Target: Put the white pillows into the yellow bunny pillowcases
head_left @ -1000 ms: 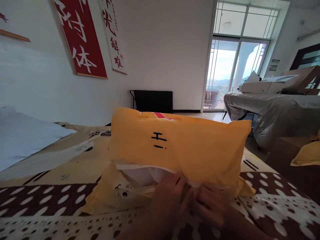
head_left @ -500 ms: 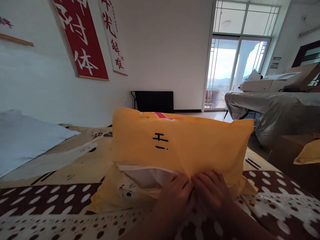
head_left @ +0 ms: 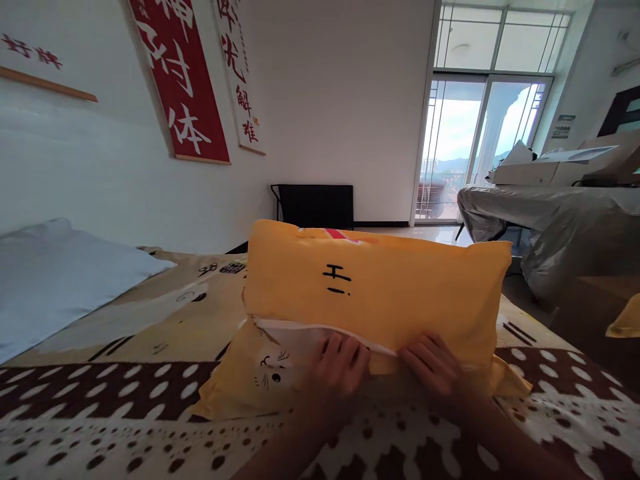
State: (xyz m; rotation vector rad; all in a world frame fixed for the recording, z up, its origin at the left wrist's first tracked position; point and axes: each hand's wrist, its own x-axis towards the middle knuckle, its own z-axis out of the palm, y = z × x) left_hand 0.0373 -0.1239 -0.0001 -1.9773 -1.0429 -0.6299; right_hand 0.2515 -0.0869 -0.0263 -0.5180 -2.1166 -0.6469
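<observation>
A plump yellow pillowcase [head_left: 400, 287] with black lettering stands on its side on the patterned bedding, facing me. Its long lower opening gapes on the left, where a white edge strip and pale inner fabric show. My left hand [head_left: 343, 367] has its fingers curled over the white edge near the middle of the opening. To the right of it, my right hand [head_left: 433, 363] pinches the yellow cloth at the same seam. Both thumbs are hidden. Below the opening, the lower yellow flap carries a printed cat face.
A brown and cream blanket [head_left: 125, 393] spreads under everything. At left lies a white pillow [head_left: 65, 280]. On the right a plastic-covered table [head_left: 565, 203] bears boxes, with a brown box [head_left: 590, 313] below. A black panel [head_left: 317, 205] leans by the wall.
My hands have moved apart along the opening, the left one leftward and the right one slightly right. The puckered cloth between them has flattened. The view has shifted a little left.
</observation>
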